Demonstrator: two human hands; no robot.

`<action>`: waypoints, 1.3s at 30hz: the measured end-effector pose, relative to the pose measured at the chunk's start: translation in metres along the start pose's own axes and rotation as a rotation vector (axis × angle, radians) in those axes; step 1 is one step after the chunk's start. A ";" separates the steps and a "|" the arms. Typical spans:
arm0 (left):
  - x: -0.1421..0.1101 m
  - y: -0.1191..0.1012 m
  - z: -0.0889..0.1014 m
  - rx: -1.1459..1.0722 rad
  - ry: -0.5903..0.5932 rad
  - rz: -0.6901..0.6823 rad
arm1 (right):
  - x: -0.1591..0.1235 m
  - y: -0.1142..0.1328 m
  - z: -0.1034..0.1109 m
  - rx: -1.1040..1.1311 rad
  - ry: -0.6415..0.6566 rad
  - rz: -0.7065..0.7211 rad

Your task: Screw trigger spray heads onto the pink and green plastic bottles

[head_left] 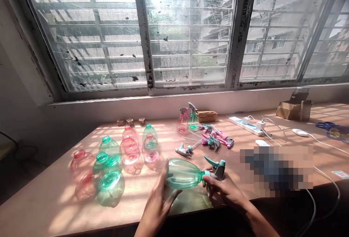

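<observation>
A clear green spray bottle (183, 173) lies sideways in the air between my hands, just above the table's front edge. Its base rests in my left hand (161, 190), with the fingers and thumb around it. My right hand (219, 188) grips the neck end, where a grey and teal trigger sprayer head (218, 169) sits on the bottle. Beyond the bottle, a loose white and grey sprayer head (184, 150) lies on the table. Several pink, teal and grey sprayer heads (212, 140) are piled behind it.
Several capless bottles stand at left, among them a green one (105, 168) and a pink one (81, 168). Two bottles with sprayers (188, 120) stand near the window wall. A power strip (245, 125), a cardboard box (293, 109) and blue scissors (325, 125) lie at right.
</observation>
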State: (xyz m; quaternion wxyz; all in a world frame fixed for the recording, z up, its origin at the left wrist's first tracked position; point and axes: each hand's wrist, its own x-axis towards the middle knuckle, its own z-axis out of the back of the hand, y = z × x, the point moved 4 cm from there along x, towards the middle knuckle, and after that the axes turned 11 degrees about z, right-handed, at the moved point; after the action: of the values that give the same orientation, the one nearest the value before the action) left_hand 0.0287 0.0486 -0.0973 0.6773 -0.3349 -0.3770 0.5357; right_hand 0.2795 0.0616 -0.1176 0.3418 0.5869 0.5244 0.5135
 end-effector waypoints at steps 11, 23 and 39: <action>-0.001 -0.014 0.005 0.032 -0.002 -0.005 | -0.005 0.008 -0.002 0.005 -0.024 -0.009; 0.000 -0.006 0.002 0.047 0.034 0.017 | -0.005 0.003 0.001 -0.015 -0.052 -0.001; -0.002 -0.004 0.001 0.010 0.051 -0.003 | -0.008 0.005 -0.001 -0.032 0.022 0.007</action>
State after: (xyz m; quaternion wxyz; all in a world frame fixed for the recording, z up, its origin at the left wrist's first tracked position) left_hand 0.0290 0.0458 -0.0938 0.6892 -0.3442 -0.3574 0.5280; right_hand 0.2803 0.0521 -0.1145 0.3438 0.5777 0.5175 0.5294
